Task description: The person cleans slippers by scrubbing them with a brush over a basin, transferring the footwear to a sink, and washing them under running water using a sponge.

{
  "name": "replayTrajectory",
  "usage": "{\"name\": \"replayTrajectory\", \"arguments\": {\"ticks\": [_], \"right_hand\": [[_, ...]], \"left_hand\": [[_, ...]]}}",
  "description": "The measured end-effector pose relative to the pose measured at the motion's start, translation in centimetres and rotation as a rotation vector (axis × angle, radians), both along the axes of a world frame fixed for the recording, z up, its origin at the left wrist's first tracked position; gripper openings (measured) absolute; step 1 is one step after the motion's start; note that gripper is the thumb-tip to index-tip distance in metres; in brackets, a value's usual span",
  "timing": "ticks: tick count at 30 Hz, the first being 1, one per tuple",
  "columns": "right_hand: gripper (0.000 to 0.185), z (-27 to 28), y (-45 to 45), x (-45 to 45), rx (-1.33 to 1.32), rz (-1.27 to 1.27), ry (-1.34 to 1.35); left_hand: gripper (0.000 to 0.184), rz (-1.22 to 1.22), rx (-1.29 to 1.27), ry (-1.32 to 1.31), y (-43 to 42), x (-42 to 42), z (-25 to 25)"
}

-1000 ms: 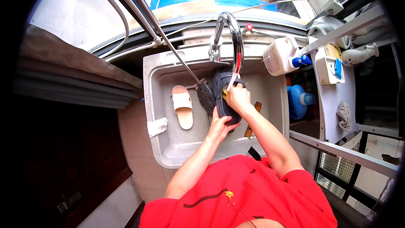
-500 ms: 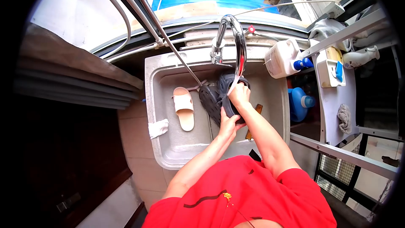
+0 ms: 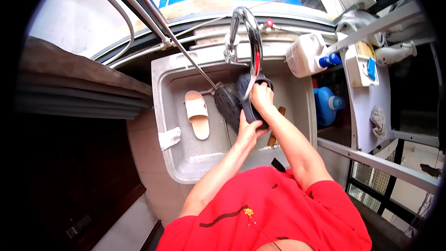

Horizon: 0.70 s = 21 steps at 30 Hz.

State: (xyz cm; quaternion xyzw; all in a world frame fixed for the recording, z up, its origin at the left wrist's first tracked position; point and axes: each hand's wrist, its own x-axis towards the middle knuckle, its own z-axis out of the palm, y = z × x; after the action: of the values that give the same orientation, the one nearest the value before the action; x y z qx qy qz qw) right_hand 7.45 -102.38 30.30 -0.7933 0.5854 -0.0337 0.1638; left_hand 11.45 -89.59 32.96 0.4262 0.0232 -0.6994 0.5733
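Under the running tap, a dark clog [image 3: 251, 111] is tilted over the sink, with my left hand [image 3: 247, 129] closed round its heel end. My right hand [image 3: 261, 96] is at the clog's opening, its fingers curled and partly hidden inside; what they hold, if anything, I cannot make out. A second dark clog [image 3: 226, 108] lies against it on the left. Further left, a pale slide sandal [image 3: 197, 115] rests on the sink floor. Water falls from the chrome faucet [image 3: 256, 37] onto the held clog.
The grey stone sink [image 3: 160, 88] has a white cloth [image 3: 169, 138] over its left rim. A brown brush-like strip [image 3: 276, 132] lies at the sink's right. A white jug [image 3: 304, 56], a blue bottle [image 3: 326, 106] and a metal rack [image 3: 371, 160] stand to the right.
The view has shifted slightly, so the sink sits a little higher and further left. My right hand has moved slightly within the clog's opening; my left hand keeps its hold.
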Motion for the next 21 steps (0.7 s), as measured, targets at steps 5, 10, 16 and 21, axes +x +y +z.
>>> {"name": "replayTrajectory", "arguments": {"ticks": [5,10,16,21], "right_hand": [[0.039,2.8,3.5,-2.2,0.095,0.142,-0.067],[0.054,3.4,7.8,-3.8,0.194,-0.006,-0.231],[0.054,3.4,7.0,-5.7,0.178,0.055,-0.083],[0.049,3.1,4.3,-7.2,-0.19,0.404,0.15]], "left_hand": [[0.052,0.001,0.012,0.217,1.6,2.6,-1.4],[0.051,0.029,-0.013,0.713,2.3,2.2,-5.6],[0.041,0.068,0.193,0.145,1.5,-0.6,-3.1],[0.039,-0.052,0.114,0.086,0.3,-0.5,-2.0]]}}
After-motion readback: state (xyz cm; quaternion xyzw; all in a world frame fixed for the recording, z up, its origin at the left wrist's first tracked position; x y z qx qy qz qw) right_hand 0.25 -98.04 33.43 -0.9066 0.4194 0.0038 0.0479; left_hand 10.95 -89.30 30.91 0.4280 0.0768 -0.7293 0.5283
